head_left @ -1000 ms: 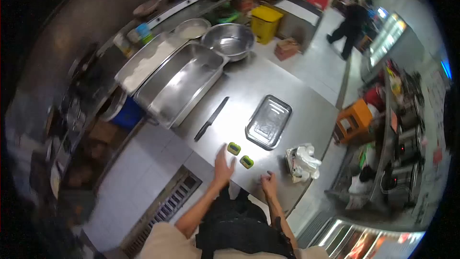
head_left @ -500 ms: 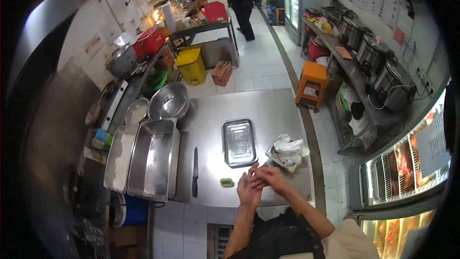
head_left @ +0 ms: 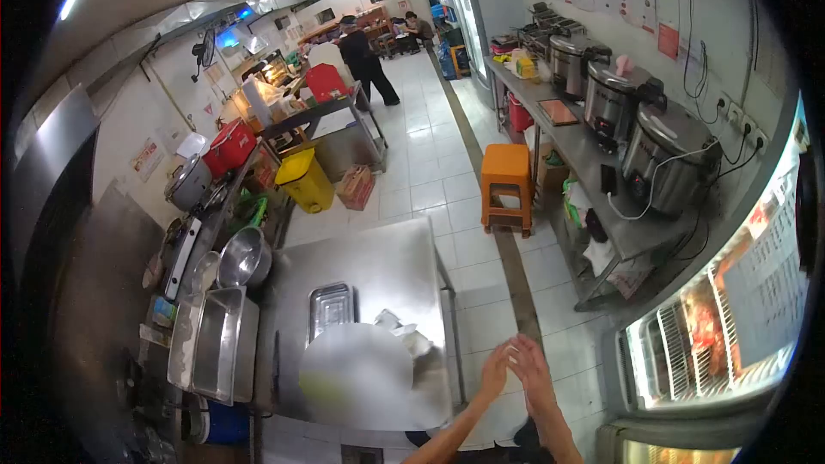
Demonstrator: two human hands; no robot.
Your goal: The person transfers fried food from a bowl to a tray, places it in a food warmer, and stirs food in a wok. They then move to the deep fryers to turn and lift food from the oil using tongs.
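Note:
My left hand (head_left: 495, 369) and my right hand (head_left: 531, 371) are raised past the right edge of the steel table (head_left: 378, 249), above the tiled floor. Their fingers are stretched out and meet near the tips, and I see nothing held in either. The nearest thing on the table is a crumpled white plastic bag (head_left: 414, 342). To its left lies a shallow metal tray (head_left: 331, 302). A pale blurred patch covers the front of the table and hides part of the tray. A dark knife (head_left: 276, 365) lies near the table's left side.
Deep steel pans (head_left: 228, 344) and a steel bowl (head_left: 245, 258) stand left. An orange stool (head_left: 506, 185) is ahead, beside a counter with several large cookers (head_left: 657, 163). A lit glass-door fridge (head_left: 687, 344) is at the right. A person in dark clothes (head_left: 365, 60) walks farther back.
My view has swung right and up, so the table now sits lower left. My hands have moved from over the table's front edge to beyond its right side. The pale patch is new.

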